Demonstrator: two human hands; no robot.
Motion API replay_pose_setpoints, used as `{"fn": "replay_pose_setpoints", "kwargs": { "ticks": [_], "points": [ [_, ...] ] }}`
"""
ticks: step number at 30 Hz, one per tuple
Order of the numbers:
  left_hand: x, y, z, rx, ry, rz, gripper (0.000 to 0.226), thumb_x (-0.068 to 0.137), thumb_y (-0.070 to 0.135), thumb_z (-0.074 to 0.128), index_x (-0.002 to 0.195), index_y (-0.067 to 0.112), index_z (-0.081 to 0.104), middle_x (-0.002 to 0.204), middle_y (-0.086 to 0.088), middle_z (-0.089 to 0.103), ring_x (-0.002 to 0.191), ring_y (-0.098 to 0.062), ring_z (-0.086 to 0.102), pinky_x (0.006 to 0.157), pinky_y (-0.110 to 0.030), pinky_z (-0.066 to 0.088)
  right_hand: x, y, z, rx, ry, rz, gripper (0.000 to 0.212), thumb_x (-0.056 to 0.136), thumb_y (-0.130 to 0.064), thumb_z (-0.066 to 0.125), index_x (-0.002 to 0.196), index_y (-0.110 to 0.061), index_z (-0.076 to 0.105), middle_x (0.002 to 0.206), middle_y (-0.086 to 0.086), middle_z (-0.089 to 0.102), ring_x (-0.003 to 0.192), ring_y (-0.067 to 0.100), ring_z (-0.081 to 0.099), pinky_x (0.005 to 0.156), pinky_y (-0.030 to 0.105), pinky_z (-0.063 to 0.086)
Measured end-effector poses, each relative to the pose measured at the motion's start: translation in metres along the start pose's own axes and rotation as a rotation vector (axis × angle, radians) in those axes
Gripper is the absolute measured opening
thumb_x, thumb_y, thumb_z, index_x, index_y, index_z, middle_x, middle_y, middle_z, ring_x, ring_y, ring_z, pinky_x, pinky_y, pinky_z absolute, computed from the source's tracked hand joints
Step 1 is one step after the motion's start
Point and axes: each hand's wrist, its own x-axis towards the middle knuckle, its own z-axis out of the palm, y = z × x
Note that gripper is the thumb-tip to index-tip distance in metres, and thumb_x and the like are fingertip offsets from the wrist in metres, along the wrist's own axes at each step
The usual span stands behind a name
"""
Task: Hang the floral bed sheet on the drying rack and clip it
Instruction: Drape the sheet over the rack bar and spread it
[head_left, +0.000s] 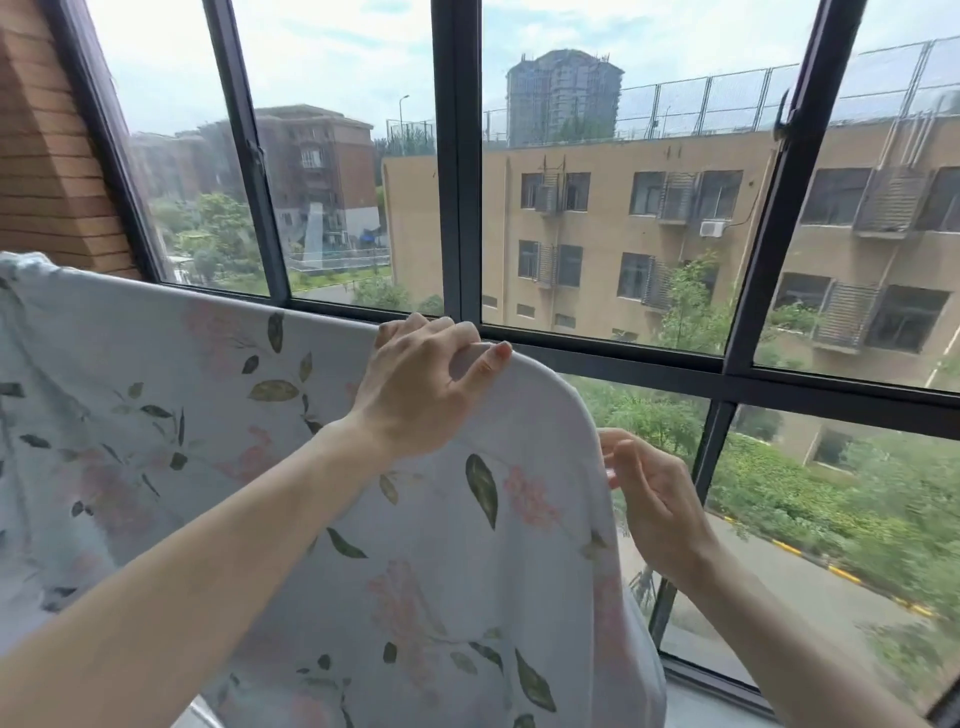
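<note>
- Your left hand (421, 384) is up at the top edge of the floral bed sheet (291, 467), fingers curled over the fold and thumb pressing from the near side: it grips the cloth there.
- The sheet drapes from that top edge down toward you, and spreads left to a bunched corner at the frame's far left. White ground, green leaves, pale pink flowers.
- The top edge curves down at the right corner, so the sheet hangs over something rounded. The drying rack itself is hidden under the cloth; can't confirm its shape.
- Your right hand (652, 504) is just beside the sheet's right edge, below the left hand. Fingers loosely bent and apart, fingertips near the hem. Whether they touch the cloth I can't tell; motion blur there. Nothing visibly held.
- No clip can be made out on the sheet's visible part.
- Behind the sheet: dark window frame (457, 171), panes shut in front of you.
- Outside: tan apartment block (613, 244), trees, a road with a yellow-black curb (841, 574).
- Brick wall (47, 156) at upper left.
</note>
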Motion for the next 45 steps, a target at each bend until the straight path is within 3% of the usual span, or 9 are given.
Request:
{"fn": "replay_pose_setpoints", "kwargs": {
  "ticks": [5,10,15,18,23,28,33,38,45],
  "points": [
    [0.004,0.007,0.0,0.027,0.008,-0.062,0.06,0.097,0.071,0.028,0.074,0.023,0.056,0.073,0.01,0.057,0.086,-0.013,0.047,0.094,-0.038,0.034,0.025,0.011,-0.006,0.076,-0.154,0.067,0.031,0.097,-0.033,0.055,0.123,-0.031,0.072,0.118,-0.014,0.074,0.11,0.01,0.07,0.095,0.042,0.057],
    [0.006,0.004,-0.004,0.041,0.01,-0.063,0.063,0.098,0.07,0.028,0.068,0.022,0.055,0.063,0.01,0.053,0.082,-0.012,0.05,0.097,-0.041,0.037,0.04,0.015,0.0,0.13,-0.256,0.078,0.025,0.09,0.0,0.06,0.098,-0.015,0.078,0.095,0.006,0.077,0.093,0.029,0.073,0.085,0.054,0.059],
    [0.007,0.001,-0.005,0.034,0.036,-0.017,0.062,0.099,0.068,0.032,0.058,0.023,0.044,0.054,0.009,0.043,0.073,-0.007,0.05,0.094,-0.041,0.04,0.045,0.025,-0.007,0.136,0.008,0.098,0.015,0.099,-0.019,0.068,0.086,-0.024,0.075,0.077,0.01,0.071,0.067,0.03,0.063,0.062,0.052,0.052],
    [0.01,0.007,-0.005,0.007,0.041,0.024,0.062,0.1,0.064,0.036,0.053,0.024,0.032,0.049,0.007,0.034,0.061,-0.01,0.045,0.076,-0.032,0.035,0.051,0.036,-0.01,0.089,0.096,0.07,0.015,0.099,-0.021,0.069,0.084,-0.025,0.072,0.071,0.002,0.068,0.066,0.032,0.06,0.056,0.041,0.05],
    [0.026,0.017,-0.009,0.062,-0.104,-0.059,0.071,0.097,0.068,0.036,0.059,0.008,0.033,0.047,0.001,0.031,0.052,-0.026,0.044,0.057,-0.035,0.034,0.06,0.055,0.01,0.086,-0.158,0.071,0.011,0.09,-0.02,0.067,0.081,-0.026,0.067,0.072,-0.006,0.064,0.065,0.012,0.05,0.062,0.043,0.051],
    [0.051,0.031,-0.022,0.227,-0.41,-0.332,0.063,0.09,0.066,0.044,0.053,0.016,0.036,0.046,0.007,0.038,0.052,-0.018,0.046,0.055,-0.034,0.034,0.075,0.079,0.013,0.132,-0.45,-0.018,0.017,0.087,-0.027,0.061,0.095,-0.017,0.072,0.087,0.003,0.072,0.08,0.029,0.063,0.073,0.048,0.056],
    [0.074,0.061,-0.015,0.349,-0.674,-0.534,0.04,0.078,0.055,0.048,0.068,0.017,0.058,0.07,-0.001,0.059,0.072,-0.025,0.059,0.073,-0.045,0.054,0.111,0.086,-0.002,0.123,-0.747,-0.125,0.018,0.083,-0.043,0.059,0.085,-0.029,0.071,0.079,-0.011,0.069,0.071,0.003,0.059,0.066,0.025,0.048],
    [0.08,0.078,-0.011,0.286,-0.763,-0.637,0.04,0.064,0.049,0.054,0.084,0.021,0.074,0.088,-0.007,0.073,0.093,-0.031,0.07,0.085,-0.052,0.058,0.15,0.092,-0.018,0.051,-0.978,-0.232,0.011,0.096,-0.039,0.072,0.088,-0.03,0.072,0.087,-0.015,0.072,0.079,0.004,0.067,0.065,0.018,0.051],
    [0.075,0.093,-0.019,0.308,-0.76,-0.76,0.038,0.059,0.054,0.059,0.085,0.034,0.078,0.093,0.002,0.074,0.098,-0.022,0.069,0.087,-0.051,0.059,0.16,0.092,-0.014,0.115,-1.068,-0.252,0.008,0.097,-0.041,0.069,0.099,-0.034,0.072,0.1,-0.019,0.072,0.092,0.005,0.067,0.081,0.029,0.059]
  ]
}}
